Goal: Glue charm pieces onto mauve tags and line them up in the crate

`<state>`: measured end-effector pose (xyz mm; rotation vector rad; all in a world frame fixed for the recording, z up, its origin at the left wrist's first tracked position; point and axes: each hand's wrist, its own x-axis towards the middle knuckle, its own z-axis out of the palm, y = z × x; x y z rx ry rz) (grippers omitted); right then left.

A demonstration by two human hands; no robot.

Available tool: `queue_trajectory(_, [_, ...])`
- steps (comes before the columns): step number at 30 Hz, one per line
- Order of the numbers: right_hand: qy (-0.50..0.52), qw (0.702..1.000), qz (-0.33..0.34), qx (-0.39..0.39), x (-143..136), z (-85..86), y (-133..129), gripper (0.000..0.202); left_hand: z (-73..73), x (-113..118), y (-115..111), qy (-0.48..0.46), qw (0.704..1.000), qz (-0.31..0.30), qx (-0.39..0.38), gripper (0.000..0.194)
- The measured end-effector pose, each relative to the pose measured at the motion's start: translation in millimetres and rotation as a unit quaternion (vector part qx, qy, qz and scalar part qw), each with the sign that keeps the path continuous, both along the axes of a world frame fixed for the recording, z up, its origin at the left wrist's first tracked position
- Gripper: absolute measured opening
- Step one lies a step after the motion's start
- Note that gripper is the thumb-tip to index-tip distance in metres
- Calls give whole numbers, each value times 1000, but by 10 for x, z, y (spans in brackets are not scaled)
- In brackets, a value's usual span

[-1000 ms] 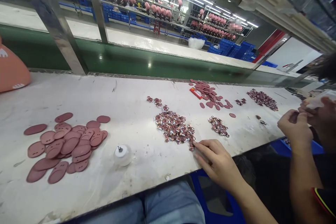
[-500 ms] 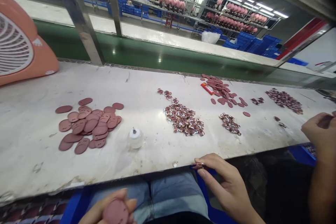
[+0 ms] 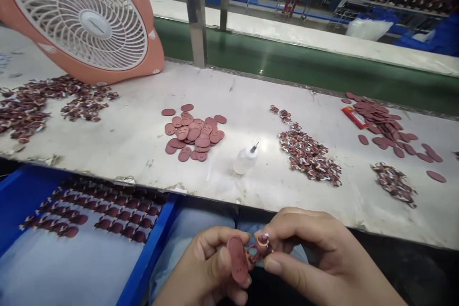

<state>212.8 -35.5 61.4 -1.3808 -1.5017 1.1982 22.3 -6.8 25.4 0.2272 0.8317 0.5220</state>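
Note:
Over my lap, my left hand (image 3: 211,263) grips a reddish-brown oval disc (image 3: 237,259) with small holes, held on edge between thumb and fingers. My right hand (image 3: 311,253) pinches a small maroon part (image 3: 262,247) with white and tan bits, close against the disc; whether the two touch I cannot tell. On the table beyond lies a pile of similar oval discs (image 3: 195,136). A small bottle with a white cap and thin dark tip (image 3: 245,158) stands beside that pile. To its right is a heap of small maroon parts (image 3: 310,155).
An orange fan (image 3: 96,24) stands at the back left, with more small parts (image 3: 25,110) before it. A blue bin (image 3: 158,229) holds rows of disc-and-part pieces. Further right are a smaller heap (image 3: 393,184), a red packet (image 3: 354,118) and more discs (image 3: 383,124).
My view has swung left, bringing the whole fan and blue bin into sight. Both hands, apart before, now meet with the disc and small part together. Another person's hands have left view.

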Motion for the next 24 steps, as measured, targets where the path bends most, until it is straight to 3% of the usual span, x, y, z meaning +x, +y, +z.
queue_trajectory(4, [-34,998,51,20,-21,51,35,9,-5,-23,32,-15,1000,-14,-13,40])
queue_trajectory(24, [-96,986,117,71,-54,85,179,5,-95,-31,-8,-40,999,-3,3,35])
